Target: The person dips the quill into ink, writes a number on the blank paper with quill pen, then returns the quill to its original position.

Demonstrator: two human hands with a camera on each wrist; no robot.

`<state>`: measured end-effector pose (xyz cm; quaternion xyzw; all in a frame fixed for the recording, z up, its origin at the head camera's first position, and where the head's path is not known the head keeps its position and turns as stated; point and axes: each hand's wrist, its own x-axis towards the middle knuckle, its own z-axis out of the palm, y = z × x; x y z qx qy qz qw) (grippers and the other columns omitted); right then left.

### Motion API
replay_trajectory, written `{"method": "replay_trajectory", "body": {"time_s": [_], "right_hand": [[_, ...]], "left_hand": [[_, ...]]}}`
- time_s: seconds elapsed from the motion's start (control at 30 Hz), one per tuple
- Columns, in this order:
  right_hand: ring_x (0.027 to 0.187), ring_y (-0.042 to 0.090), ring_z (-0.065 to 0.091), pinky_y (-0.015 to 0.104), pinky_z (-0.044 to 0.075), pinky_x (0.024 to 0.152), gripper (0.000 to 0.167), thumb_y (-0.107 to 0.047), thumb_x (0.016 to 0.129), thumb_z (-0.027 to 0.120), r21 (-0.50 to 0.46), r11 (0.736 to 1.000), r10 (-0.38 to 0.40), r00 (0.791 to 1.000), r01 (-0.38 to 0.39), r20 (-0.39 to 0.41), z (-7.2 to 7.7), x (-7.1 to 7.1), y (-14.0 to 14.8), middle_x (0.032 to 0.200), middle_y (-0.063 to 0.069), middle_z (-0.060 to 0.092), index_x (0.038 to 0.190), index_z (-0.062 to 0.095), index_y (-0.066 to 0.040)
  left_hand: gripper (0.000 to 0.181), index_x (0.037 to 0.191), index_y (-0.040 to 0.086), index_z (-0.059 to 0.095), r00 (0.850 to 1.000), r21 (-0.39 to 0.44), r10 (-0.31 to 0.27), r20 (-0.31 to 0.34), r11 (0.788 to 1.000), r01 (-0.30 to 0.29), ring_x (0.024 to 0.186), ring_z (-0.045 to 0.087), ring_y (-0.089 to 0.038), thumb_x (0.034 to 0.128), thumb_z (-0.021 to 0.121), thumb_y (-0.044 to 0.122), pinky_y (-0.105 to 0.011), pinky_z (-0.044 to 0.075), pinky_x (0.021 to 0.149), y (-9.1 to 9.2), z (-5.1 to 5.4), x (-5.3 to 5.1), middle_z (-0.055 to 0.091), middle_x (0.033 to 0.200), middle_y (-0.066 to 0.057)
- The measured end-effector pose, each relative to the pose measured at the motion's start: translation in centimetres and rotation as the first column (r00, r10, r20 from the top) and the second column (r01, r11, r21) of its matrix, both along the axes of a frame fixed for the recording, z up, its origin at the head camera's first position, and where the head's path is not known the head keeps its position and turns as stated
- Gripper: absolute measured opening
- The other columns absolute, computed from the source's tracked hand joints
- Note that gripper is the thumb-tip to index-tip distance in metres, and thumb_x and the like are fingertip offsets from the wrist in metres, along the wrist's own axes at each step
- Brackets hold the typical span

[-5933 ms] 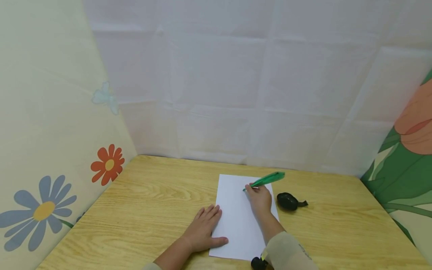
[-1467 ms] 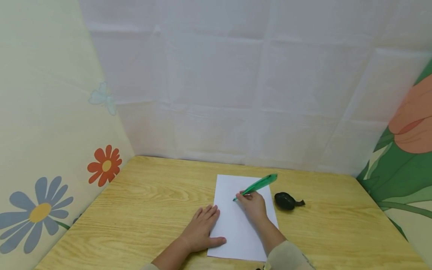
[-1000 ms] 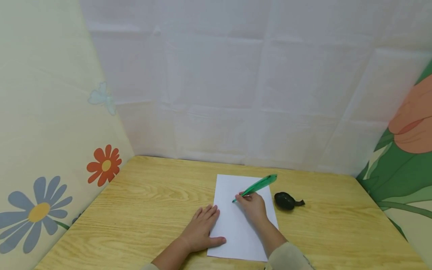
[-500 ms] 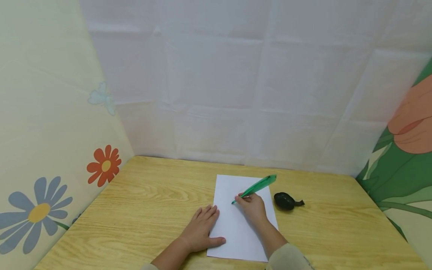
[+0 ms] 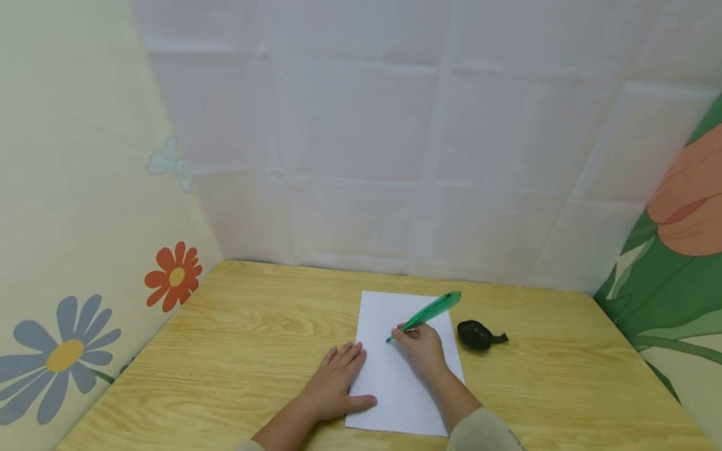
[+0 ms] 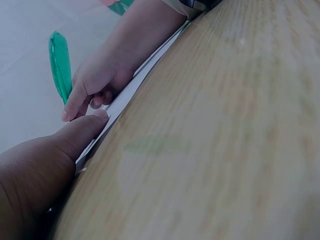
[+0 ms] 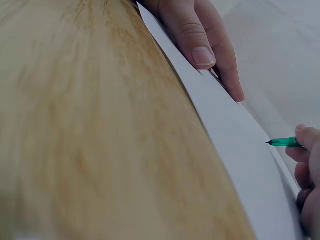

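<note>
My right hand pinches a green leaf-shaped pen between thumb and fingers, its broad end slanting up to the right. The dark pen tip is at the surface of a white sheet of paper, left of the middle; whether it touches is hard to tell. No marks can be made out on the paper. My left hand rests on the sheet's left edge, fingers straight and thumb on the paper. In the right wrist view the green pen points at the sheet.
A black rounded object with a short stem lies to the right of the paper on the wooden table. White cloth hangs behind the table, and flower-printed panels stand at the sides.
Since the oldest frame, my right hand has brought the pen down and left over the paper. Within the last second it creeps slightly nearer to me. My left hand stays in place.
</note>
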<state>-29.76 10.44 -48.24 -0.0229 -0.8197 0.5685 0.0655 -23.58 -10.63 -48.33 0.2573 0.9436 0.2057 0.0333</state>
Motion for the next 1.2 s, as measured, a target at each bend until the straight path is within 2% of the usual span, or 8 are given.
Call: {"method": "replay_trajectory", "body": {"time_s": [0.27,0.57,1.2], "right_hand": [[0.083,0.015,0.071,0.021,0.053,0.066,0.024,-0.021,0.086,0.075,0.011,1.000,-0.001,1.000,0.001,0.012,-0.1,0.2,0.0,0.091,0.014,0.076,0.096,0.072,0.000],[0.076,0.007,0.067,0.021,0.051,0.062,0.024,-0.022,0.085,0.076,0.021,1.000,0.009,0.999,-0.009,0.032,-0.2,0.4,0.0,0.090,0.013,0.076,0.096,0.072,0.000],[0.075,0.006,0.065,0.020,0.050,0.061,0.025,-0.021,0.086,0.076,0.016,0.999,0.034,0.999,-0.035,0.030,0.0,1.0,0.2,0.088,0.012,0.076,0.097,0.072,0.001]], "left_hand": [[0.093,0.149,0.001,0.038,1.000,-0.015,-0.002,-0.008,1.000,0.002,0.149,0.025,-0.035,0.0851,0.059,0.066,-0.057,0.016,0.121,0.1,0.3,0.0,0.032,0.159,-0.015],[0.094,0.149,0.000,0.038,1.000,-0.016,0.000,-0.008,1.000,0.000,0.149,0.025,-0.035,0.0852,0.059,0.065,-0.057,0.016,0.121,0.1,0.1,0.0,0.032,0.159,-0.015],[0.094,0.149,0.000,0.038,1.000,-0.011,0.002,-0.013,1.000,-0.003,0.149,0.025,-0.035,0.0846,0.060,0.065,-0.056,0.016,0.122,0.1,-0.1,-0.1,0.033,0.159,-0.015]]}}
